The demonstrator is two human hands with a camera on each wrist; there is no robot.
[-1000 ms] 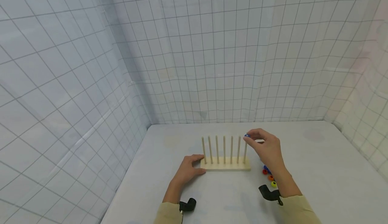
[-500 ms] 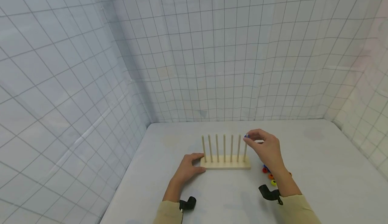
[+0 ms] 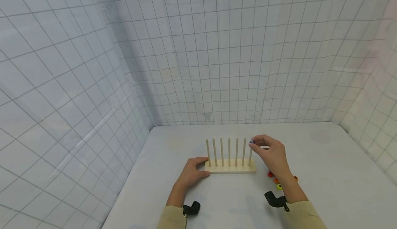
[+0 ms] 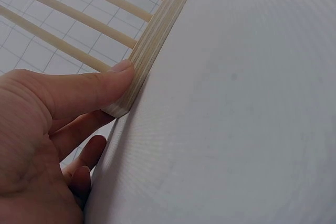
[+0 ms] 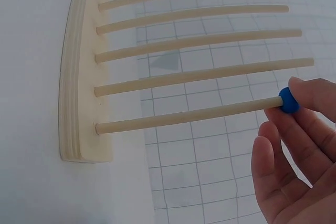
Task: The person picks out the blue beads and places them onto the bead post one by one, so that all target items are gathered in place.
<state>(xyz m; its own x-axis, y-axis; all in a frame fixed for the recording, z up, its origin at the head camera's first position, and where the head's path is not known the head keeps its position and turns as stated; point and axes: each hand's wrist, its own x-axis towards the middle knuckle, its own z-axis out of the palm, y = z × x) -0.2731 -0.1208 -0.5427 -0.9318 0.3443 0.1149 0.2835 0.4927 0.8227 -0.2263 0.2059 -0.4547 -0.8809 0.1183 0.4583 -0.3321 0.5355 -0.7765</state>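
A pale wooden peg board (image 3: 231,168) stands on the white table with several upright pegs in a row. My left hand (image 3: 190,172) grips its left end, thumb on the front edge, as the left wrist view shows with the thumb on the layered base (image 4: 152,40). At the peg board's other end, my right hand (image 3: 274,155) pinches a blue bead (image 5: 287,100) between thumb and fingers. The bead sits around the top of the rightmost peg (image 5: 194,116). In the right wrist view the other visible pegs carry no beads.
Red (image 3: 271,174), orange (image 3: 276,180) and yellow (image 3: 279,187) beads lie on the table (image 3: 229,201), beside and partly behind my right forearm. Grid-patterned white sheeting (image 3: 204,67) hangs at the back and on both sides.
My right hand has come down slightly with the blue bead, and the peg tip now shows above it. The left hand keeps its hold on the peg board.
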